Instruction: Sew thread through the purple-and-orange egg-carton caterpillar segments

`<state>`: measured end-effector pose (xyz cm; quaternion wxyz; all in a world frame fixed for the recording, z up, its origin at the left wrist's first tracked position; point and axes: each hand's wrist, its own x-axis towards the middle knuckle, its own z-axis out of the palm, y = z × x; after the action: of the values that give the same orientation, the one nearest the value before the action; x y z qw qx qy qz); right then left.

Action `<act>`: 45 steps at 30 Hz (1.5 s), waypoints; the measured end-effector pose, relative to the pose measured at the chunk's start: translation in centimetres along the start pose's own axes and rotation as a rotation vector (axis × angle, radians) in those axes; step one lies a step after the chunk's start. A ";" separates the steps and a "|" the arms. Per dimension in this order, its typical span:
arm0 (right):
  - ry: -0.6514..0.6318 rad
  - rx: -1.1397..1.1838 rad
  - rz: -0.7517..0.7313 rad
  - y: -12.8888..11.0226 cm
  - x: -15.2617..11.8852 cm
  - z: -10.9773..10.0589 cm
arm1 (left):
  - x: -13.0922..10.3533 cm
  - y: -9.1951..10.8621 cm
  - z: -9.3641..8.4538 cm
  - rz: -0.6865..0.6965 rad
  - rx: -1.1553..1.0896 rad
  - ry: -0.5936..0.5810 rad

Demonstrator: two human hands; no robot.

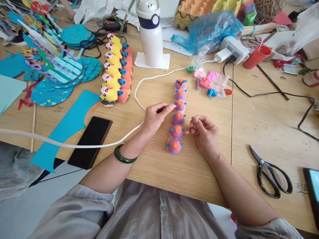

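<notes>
A narrow strip of egg-carton bumps [178, 118] lies lengthwise on the table in front of me. Purple clay coats its bumps, each with an orange top and small blue side pieces; the farthest has dark marks on it. From the left, my left hand [156, 119] reaches the third bump, thumb and forefinger pinched together at its edge. Just right of the strip is my right hand [205, 134], its thumb and forefinger closed together; anything between them is too small to make out. Small bags of coloured clay [211, 81] lie beyond my right hand.
Yellow and orange clay-covered carton strips [112, 71] stand left, near a white bottle [151, 36]. A phone [90, 142] lies under a white cable [99, 146]. Scissors [267, 172] rest at right. A power strip [233, 49] and red cup [256, 57] sit farther back.
</notes>
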<state>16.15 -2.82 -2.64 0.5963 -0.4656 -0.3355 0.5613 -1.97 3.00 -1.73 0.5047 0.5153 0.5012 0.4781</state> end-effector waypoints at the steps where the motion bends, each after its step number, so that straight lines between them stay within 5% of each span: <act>1: 0.003 0.012 -0.002 0.0 0.1 0.0 | 0.2 -0.1 -0.1 -0.016 -0.003 -0.003; 29: 0.066 0.064 -0.028 0.5 0.5 0.1 | 0.8 -0.9 -0.7 -0.088 0.086 -0.158; 45: 0.175 -0.160 -0.099 -0.4 0.7 -0.6 | 0.6 -0.8 -0.7 -0.051 0.178 -0.168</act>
<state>16.97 -2.25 -2.52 0.6113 -0.5418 -0.3485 0.4597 -2.71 3.61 -2.48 0.5092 0.5833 0.5104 0.3741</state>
